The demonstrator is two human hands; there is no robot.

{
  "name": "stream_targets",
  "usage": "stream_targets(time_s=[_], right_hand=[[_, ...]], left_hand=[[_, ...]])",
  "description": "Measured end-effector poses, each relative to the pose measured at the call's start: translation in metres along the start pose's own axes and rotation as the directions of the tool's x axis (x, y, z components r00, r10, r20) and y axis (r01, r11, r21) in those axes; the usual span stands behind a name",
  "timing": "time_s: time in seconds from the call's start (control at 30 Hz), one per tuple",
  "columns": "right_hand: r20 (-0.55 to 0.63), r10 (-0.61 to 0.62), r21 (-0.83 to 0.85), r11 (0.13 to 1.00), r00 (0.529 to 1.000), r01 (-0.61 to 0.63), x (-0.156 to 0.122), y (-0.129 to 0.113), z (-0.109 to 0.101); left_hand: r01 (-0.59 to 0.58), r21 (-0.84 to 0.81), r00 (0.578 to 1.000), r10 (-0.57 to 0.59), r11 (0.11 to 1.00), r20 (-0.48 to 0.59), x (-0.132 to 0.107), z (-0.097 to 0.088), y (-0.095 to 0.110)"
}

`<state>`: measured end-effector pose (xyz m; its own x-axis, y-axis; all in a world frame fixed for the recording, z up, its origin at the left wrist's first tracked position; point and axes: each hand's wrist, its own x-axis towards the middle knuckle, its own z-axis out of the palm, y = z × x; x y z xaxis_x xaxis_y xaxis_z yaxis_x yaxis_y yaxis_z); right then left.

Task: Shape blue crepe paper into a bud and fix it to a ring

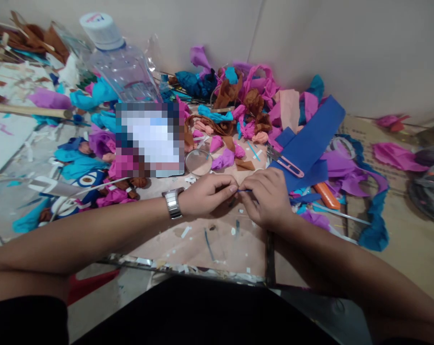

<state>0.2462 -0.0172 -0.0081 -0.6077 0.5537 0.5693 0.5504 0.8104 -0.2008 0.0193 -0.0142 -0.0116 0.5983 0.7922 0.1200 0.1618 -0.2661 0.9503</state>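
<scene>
My two hands meet at the middle of a cluttered work surface (188,239). My left hand (207,194), with a metal watch (173,202) on its wrist, is closed in a pinch. My right hand (269,197) is closed too. Between their fingertips runs a thin blue strip (244,190), held by both. A long blue crepe paper band (310,139) lies just beyond my right hand, with a pink-handled thread snip (288,165) on it.
Crumpled pink, purple, teal and brown crepe paper pieces (238,110) pile up against the wall. A clear plastic bottle (123,67) stands at the back left. A round clear lid (198,162), an orange cutter (326,195) and a wooden stick (29,111) lie around.
</scene>
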Motion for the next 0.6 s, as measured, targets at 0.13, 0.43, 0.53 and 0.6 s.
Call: stream_targets(time_s=[0.13, 0.43, 0.53, 0.6], right_hand=[[-0.014, -0.025, -0.059, 0.998, 1.000, 0.024, 0.0008, -0.0020, -0.0019], [0.062, 0.128, 0.162, 0.977, 0.990, -0.137, -0.0005, -0.0062, -0.0014], [0.132, 0.271, 0.349, 0.888, 0.954, -0.300, 0.0001, -0.0083, -0.0019], [0.219, 0.350, 0.438, 0.799, 0.911, -0.412, 0.0011, -0.0091, -0.0029]], left_hand=[[0.024, -0.038, 1.000, -0.025, 0.999, -0.019, -0.0005, -0.0002, -0.0001], [-0.272, 0.444, 0.929, 0.354, 0.853, -0.109, -0.0063, 0.0053, -0.0039], [-0.401, 0.690, 0.838, 0.546, 0.603, 0.010, -0.0064, 0.0025, -0.0064], [-0.440, 0.767, 0.794, 0.601, 0.467, 0.090, -0.0059, 0.0000, -0.0072]])
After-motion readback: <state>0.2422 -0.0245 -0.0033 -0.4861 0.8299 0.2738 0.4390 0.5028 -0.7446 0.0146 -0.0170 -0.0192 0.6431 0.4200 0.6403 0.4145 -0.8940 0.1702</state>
